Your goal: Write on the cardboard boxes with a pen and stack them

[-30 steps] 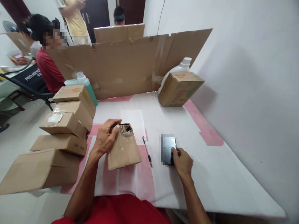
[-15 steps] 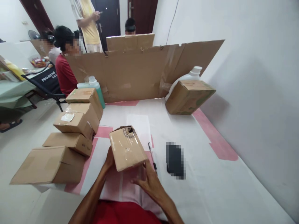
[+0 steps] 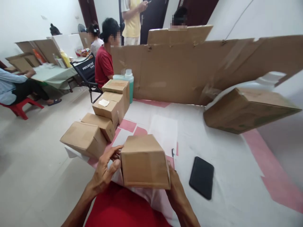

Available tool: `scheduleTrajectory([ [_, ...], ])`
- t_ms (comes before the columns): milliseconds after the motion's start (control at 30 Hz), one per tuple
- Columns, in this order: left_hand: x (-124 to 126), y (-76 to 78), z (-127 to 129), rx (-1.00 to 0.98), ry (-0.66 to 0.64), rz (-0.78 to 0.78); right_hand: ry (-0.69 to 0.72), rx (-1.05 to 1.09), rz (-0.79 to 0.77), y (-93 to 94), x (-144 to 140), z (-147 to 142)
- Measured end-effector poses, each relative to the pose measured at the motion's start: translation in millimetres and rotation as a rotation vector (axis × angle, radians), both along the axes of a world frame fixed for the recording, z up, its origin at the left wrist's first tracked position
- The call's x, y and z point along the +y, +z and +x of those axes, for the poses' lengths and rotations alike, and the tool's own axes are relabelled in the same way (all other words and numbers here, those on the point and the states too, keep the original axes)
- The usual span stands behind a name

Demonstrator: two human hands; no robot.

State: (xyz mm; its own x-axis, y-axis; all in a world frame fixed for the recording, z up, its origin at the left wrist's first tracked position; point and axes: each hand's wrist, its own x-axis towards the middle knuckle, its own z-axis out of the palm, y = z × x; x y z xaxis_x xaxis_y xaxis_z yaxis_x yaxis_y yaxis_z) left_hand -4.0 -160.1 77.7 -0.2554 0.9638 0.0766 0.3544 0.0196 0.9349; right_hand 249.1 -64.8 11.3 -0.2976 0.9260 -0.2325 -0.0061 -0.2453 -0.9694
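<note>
Holding: both hands are gripping the box [image 3: 144, 162] at the near edge of the worktop [image 3: 227, 189], close to the person's body.
Left hand [image 3: 104, 171]: fingers are curling round the box's left side, closed on the cardboard; half a second ago this hand was under the box's near left corner.
Right hand [image 3: 174, 186]: it is pressing the box's right side, fingers mostly hidden behind it; a second ago it was touching the phone [image 3: 201, 177], so it is now sharing the grip.
Box: it is now showing a plain face, where its torn, taped end was showing before; it is being turned over and drawn nearer.
Phone: lying alone, right of the box.
Pen [image 3: 173, 153]: only its tip is peeking out beyond the box.
Stack [image 3: 104, 123]: other boxes are sitting along the left edge.
</note>
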Motion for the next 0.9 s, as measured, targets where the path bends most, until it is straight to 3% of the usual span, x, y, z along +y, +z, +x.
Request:
scheduleTrajectory([
  [133, 14.2, 0.3, -5.5, -0.033, -0.014, 0.082, 0.098, 0.226, -0.175, 17.6, 21.2, -14.4],
  [233, 38.4, -8.0, -5.3, -0.094, 0.072, 0.092, 0.06, 0.223, -0.11, 31.4, 62.1, -37.6],
  [367, 79.9, -20.8, -7.2, -0.111, 0.256, 0.133, 0.104, 0.095, 0.029, 44.7, 140.9, -82.1],
  [467, 114.0, -29.8, -11.9, -0.075, 0.291, 0.201, 0.174, -0.013, 0.135, 48.9, 197.4, -117.5],
  [567, 142.4, -42.0, -16.7, -0.069, 0.321, 0.189, 0.173, -0.052, 0.144, 45.6, 232.8, -148.2],
  [667, 156.9, -57.8, -19.0, -0.056, 0.351, 0.08, 0.194, -0.05, 0.103, 34.8, 243.1, -166.5],
  [767, 157.6, -72.2, -14.9, -0.019, 0.405, 0.068, 0.234, -0.004, 0.059, 21.3, 238.8, -164.3],
  [833, 153.5, -80.6, -4.4, 0.093, 0.45, 0.176, 0.244, 0.058, 0.073, 12.8, 234.9, -145.6],
  [900, 148.6, -88.7, 14.8, 0.257, 0.446, 0.324, 0.143, 0.079, 0.147, 5.3, 233.9, -108.8],
])
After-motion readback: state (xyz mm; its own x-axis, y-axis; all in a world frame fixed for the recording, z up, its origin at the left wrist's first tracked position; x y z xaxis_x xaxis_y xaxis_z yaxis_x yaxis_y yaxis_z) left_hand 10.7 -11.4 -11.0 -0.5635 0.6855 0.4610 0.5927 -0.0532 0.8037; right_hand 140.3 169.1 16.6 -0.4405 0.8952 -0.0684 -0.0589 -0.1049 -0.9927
